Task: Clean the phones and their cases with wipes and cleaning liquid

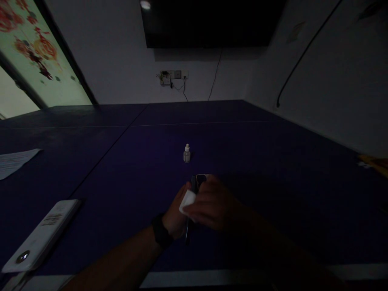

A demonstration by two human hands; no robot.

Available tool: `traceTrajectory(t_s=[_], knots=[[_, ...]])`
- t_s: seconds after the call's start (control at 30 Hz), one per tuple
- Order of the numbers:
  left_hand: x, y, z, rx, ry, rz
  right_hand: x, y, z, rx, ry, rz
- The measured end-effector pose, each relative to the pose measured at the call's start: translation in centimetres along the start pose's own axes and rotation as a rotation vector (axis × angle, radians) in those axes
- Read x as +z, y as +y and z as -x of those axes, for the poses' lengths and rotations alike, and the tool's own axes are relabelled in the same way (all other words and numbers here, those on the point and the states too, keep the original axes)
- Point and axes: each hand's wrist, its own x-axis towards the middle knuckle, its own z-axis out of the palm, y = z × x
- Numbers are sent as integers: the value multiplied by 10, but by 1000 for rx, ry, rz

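Low in the middle of the view, my left hand (176, 213), with a dark watch at the wrist, is closed around a slim phone (201, 178). It is held on its edge, with a dark side and what looks like a camera block at its top end. Between the fingers of my right hand (214, 204) is a folded white wipe (187, 199), close against the phone; the fingers cover much of both. Just beyond my hands, a small dropper bottle (186, 156) with a white cap stands upright on the blue table (145, 161).
On the left lies a white power bank (45, 234) with a lit display and a cable at its near end. A printed sheet (18, 159) is farther left. Wall sockets (174, 74) with cords sit beneath a dark television (212, 24). Something yellow (376, 163) is at the right edge.
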Motion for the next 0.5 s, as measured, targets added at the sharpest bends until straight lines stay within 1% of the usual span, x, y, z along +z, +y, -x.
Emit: traceTrajectory(t_s=[0.07, 0.1, 0.13, 0.17, 0.2, 0.27, 0.33, 0.37, 0.4, 0.43, 0.5], knots=[[8, 1, 3, 26, 8, -52, 1, 12, 1, 175, 113, 90], [12, 1, 4, 25, 6, -65, 1, 17, 2, 237, 145, 114], [13, 2, 5, 16, 3, -69, 2, 19, 3, 259, 153, 111], [13, 2, 5, -4, -4, -56, 2, 19, 3, 238, 133, 84], [12, 3, 5, -25, -11, -34, 3, 15, 3, 182, 93, 37], [5, 4, 3, -50, -19, 10, 4, 3, 2, 26, -30, -82], [-1, 7, 1, -33, -7, 38, 4, -10, 0, -86, -119, -174], [-2, 8, 1, -19, 3, 41, 4, -13, -1, -107, -123, -193], [-1, 8, 0, -12, 10, 39, 4, -13, -1, -96, -101, -185], [1, 8, 1, -14, 13, 38, 5, -10, -2, -53, -63, -154], [7, 7, 2, -17, 23, 23, 6, 3, -2, 96, 37, -49]])
